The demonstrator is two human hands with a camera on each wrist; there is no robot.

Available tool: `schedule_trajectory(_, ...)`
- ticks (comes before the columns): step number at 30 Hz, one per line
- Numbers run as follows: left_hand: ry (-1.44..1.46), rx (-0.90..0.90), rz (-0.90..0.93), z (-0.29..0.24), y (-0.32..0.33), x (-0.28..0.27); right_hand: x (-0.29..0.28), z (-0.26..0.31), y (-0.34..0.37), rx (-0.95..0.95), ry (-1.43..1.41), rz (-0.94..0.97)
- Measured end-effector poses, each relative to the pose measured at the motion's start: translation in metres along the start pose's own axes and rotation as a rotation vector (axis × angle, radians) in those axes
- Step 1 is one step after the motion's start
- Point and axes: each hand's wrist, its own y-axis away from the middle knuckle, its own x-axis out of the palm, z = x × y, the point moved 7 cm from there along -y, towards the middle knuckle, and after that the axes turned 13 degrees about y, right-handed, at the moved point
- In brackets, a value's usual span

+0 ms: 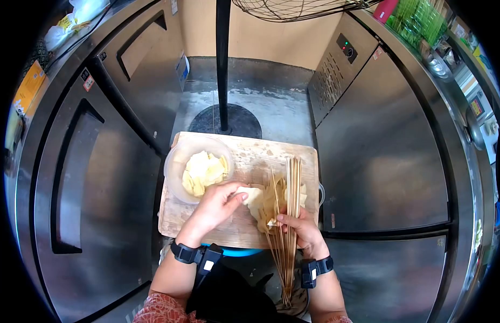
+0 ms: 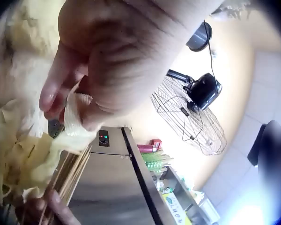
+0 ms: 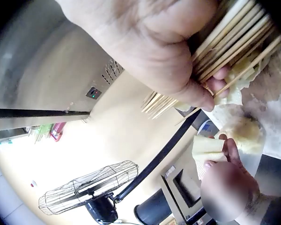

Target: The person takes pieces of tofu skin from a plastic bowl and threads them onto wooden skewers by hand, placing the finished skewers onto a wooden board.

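My left hand point(image 1: 216, 204) pinches a thin, pale yellow sheet of tofu skin point(image 1: 251, 194) between thumb and fingers, over the middle of the wooden cutting board point(image 1: 244, 152). In my right hand point(image 1: 305, 230) is a bundle of long bamboo skewers point(image 1: 294, 185). One skewer point(image 3: 253, 63) stands apart from the bundle at the right thumb tip. Folded tofu skin pieces point(image 1: 268, 211) lie around the skewers, close to the right fingers. To the left, a clear plastic bowl point(image 1: 171, 164) holds a heap of tofu skin point(image 1: 205, 171).
Steel fridge cabinets stand on the left point(image 1: 99, 177) and right point(image 1: 384, 151). Beyond the board rises a black fan pole point(image 1: 222, 64) on a round base point(image 1: 242, 119), with a wire fan cage point(image 1: 293, 9) above. A blue rim point(image 1: 242, 252) shows under the board's near edge.
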Motion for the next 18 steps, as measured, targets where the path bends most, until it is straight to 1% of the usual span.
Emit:
schedule_trajectory(3, -0.269, 0.116, -0.033, 0.0, 0.001, -0.015, 0.0, 0.0, 0.001, 0.002, 0.009, 0.005)
schedule_trajectory(4, -0.392, 0.215, -0.104, 0.0, 0.0, -0.022, 0.002, 0.002, 0.001, -0.002, 0.016, 0.012)
schedule_trajectory(7, -0.47, 0.144, -0.148, 0.007, -0.004, -0.033, 0.004, 0.005, 0.003, -0.018, 0.022, 0.023)
schedule_trajectory(8, -0.115, -0.014, -0.165, 0.035, -0.012, -0.04, 0.005, 0.006, 0.003, -0.025, 0.021, 0.025)
schedule_trajectory(11, 0.552, -0.046, -0.196, 0.044, -0.023, -0.018, 0.004, 0.006, 0.003, -0.026, 0.03, 0.02)
schedule_trajectory(12, 0.782, -0.142, -0.213, 0.055, -0.026, -0.01, 0.003, 0.004, 0.002, -0.014, 0.037, 0.009)
schedule_trajectory(15, 1.196, -0.232, -0.328, 0.069, -0.033, 0.007, 0.004, 0.004, 0.003, -0.016, 0.031, 0.01)
schedule_trajectory(18, 1.429, -0.326, -0.389, 0.087, -0.038, 0.021, 0.005, 0.003, 0.003, -0.022, 0.058, 0.037)
